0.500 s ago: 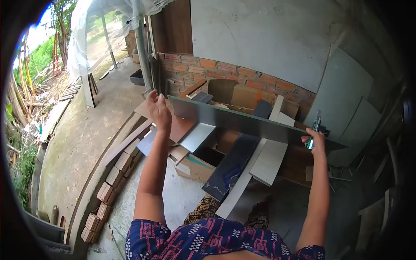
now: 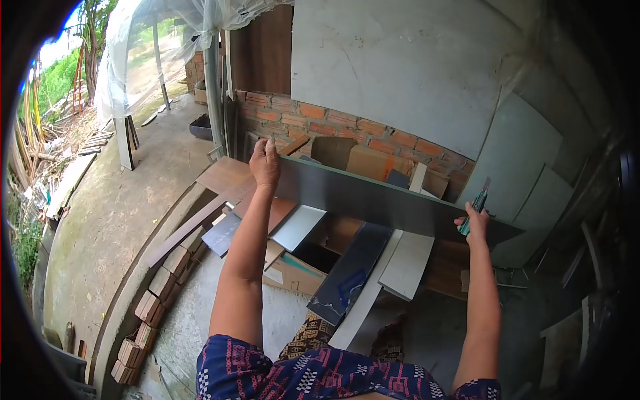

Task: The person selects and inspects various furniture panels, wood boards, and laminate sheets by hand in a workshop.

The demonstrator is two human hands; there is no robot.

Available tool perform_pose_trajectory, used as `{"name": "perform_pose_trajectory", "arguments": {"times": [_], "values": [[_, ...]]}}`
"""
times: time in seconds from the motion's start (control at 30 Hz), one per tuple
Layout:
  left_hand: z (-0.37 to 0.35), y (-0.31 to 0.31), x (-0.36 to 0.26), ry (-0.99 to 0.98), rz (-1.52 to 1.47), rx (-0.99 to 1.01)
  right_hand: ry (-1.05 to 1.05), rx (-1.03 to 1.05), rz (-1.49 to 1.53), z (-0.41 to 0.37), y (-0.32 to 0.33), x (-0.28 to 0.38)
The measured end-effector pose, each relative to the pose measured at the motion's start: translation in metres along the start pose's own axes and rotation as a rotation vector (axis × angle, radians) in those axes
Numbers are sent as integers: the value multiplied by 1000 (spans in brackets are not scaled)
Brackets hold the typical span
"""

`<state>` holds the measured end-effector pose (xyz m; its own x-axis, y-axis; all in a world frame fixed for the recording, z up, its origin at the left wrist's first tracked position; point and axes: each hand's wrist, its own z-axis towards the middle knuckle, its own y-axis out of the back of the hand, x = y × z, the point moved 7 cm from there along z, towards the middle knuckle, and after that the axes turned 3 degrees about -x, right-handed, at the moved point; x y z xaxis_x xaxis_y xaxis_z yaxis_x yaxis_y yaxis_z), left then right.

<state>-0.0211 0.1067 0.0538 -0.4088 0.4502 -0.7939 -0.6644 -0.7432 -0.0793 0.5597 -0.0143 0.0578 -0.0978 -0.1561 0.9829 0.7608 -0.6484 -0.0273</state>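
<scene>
Below the long dark board [image 2: 380,198], an open cardboard box [image 2: 291,275] is seen on the floor [image 2: 277,312]; its inside is in shadow, and its contents cannot be made out. Behind the board, a second cardboard box [image 2: 372,164] is set near the foot of the brick wall [image 2: 313,119], its lower part hidden by the board. Farther off, to the left, a dark tub [image 2: 201,128] is placed on the concrete.

Across the right side of the front box a black board [image 2: 350,273] with a blue mark is laid, and beside it a pale board [image 2: 405,261]. A silvery panel [image 2: 300,225] is tilted over the box's back edge. By these pieces the space between the body and the long board is partly filled. Along the curb, bricks [image 2: 148,308] are lined up.

The long board is held on edge over the pile, its broad face turned toward the body and its greenish edge up; its long axis is slanted from upper left to lower right. Its upper left corner is clamped in the left hand [image 2: 265,165]. By the right hand [image 2: 475,225], near the other end, a knife [image 2: 475,211] is gripped, blade upward; whether the board is also touched there cannot be told.
</scene>
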Motion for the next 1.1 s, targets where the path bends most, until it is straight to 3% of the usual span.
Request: {"name": "perform_pose_trajectory", "arguments": {"times": [0.1,0.17,0.3,0.33,0.43,0.53,0.63,0.83,1.1], "values": [[4,-3,-3,2,51,-12,172,-38,-388,-16,-16,13],[3,-6,-5,0,46,-18,451,3,-442,-17,-44,11],[5,-13,-6,-6,49,13,418,343,-436,-97,-135,49],[6,-12,-5,-6,56,17,590,387,-462,-121,-158,66],[6,-12,-7,20,77,31,708,449,-562,-163,-215,70],[6,-11,-7,61,100,79,651,567,-592,-190,-265,66],[7,-13,-2,-22,77,40,639,619,-642,-206,-297,61],[11,-19,-1,-1,38,82,677,560,-739,-207,-307,55],[7,-16,-8,-20,74,80,707,494,-835,-193,-253,56]]}}
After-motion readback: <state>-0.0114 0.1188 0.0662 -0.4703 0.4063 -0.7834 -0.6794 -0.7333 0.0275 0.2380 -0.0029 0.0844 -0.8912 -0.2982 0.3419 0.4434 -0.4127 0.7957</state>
